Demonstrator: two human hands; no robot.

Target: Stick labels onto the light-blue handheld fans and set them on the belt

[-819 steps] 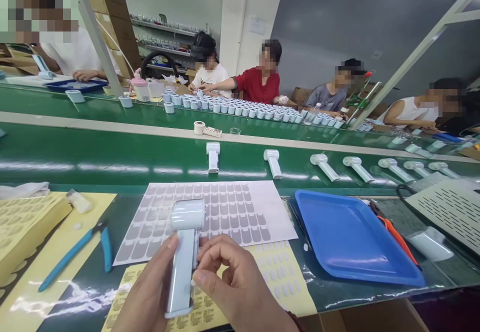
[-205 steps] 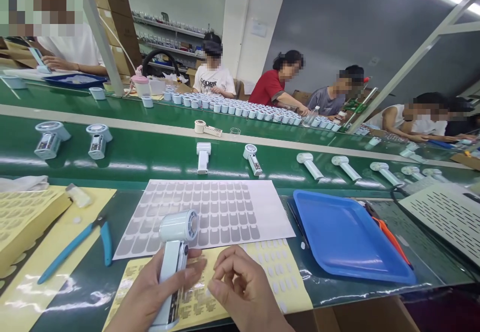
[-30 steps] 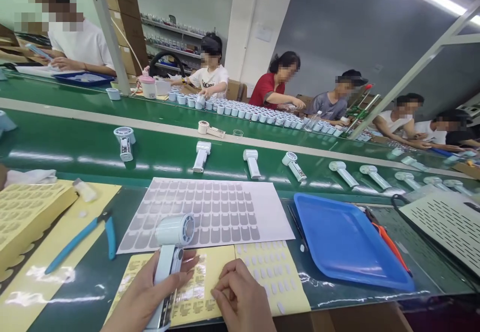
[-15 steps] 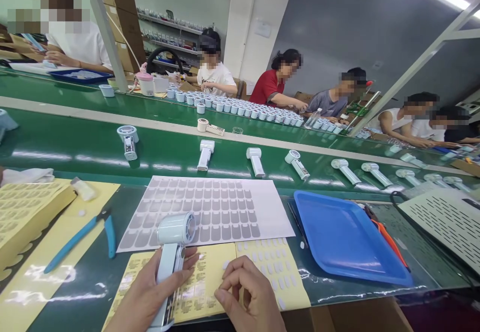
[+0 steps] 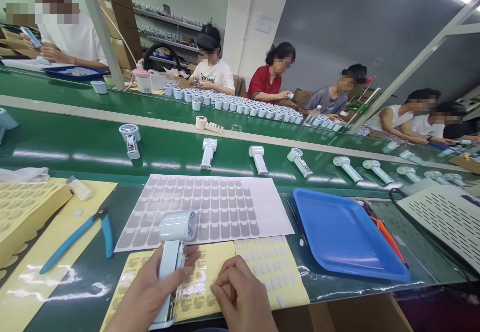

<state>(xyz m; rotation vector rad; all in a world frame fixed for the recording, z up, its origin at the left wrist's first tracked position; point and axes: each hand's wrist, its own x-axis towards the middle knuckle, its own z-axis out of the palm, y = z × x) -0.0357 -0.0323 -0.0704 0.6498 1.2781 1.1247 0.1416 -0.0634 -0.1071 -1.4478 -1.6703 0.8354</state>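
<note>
My left hand [image 5: 150,284] is wrapped round the handle of a light-blue handheld fan [image 5: 176,227], its round head pointing up and away from me. Just to the right, over a yellow sheet of printed labels [image 5: 204,267], my right hand [image 5: 242,294] has thumb and fingers pinched together; whatever lies between the tips is hidden or too small to make out. Beside that hand lies a yellow sheet of small white oval stickers [image 5: 275,267]. A white sheet with rows of grey stickers [image 5: 273,212] sits behind the fan head.
Blue-handled nippers [image 5: 71,242] lie left, near a stack of yellow sticker sheets [image 5: 33,212]. To the right are tweezers [image 5: 296,219], a blue tray [image 5: 348,237] and orange-handled pliers [image 5: 390,242]. Several fans [image 5: 258,161] lie on the green belt [image 5: 168,147]. Co-workers sit across it.
My right hand has moved slightly left and its fingers have drawn closer together. The left hand still holds the fan. Fans on the belt have shifted slightly right.
</note>
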